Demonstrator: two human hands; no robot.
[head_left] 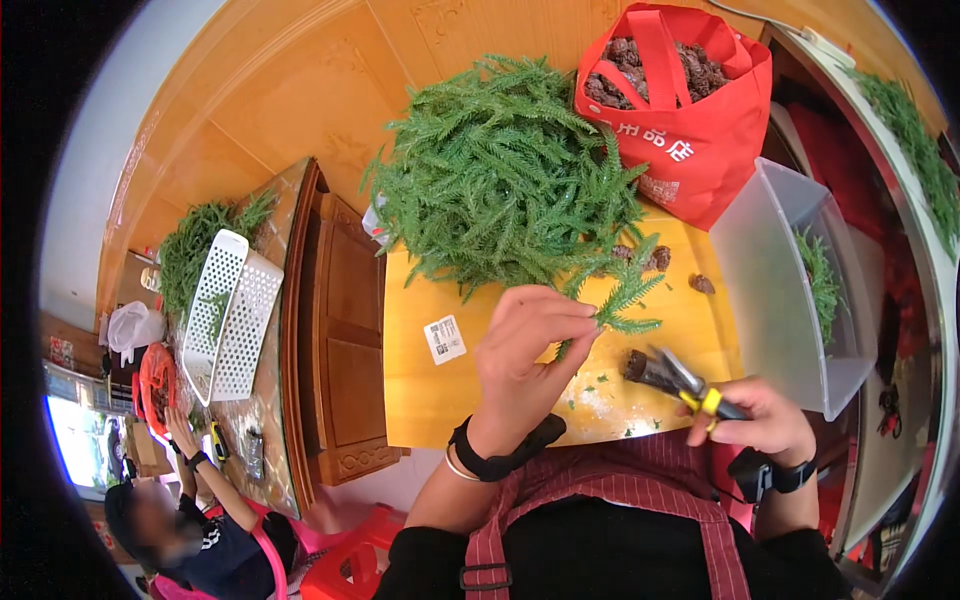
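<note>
On the yellow table, a heap of green sprigs stood beyond the forward-reaching left hand and the nearer right hand, the left pinching a single sprig just before the heap, the right curled round what seemed yellow-and-black cutters.
</note>
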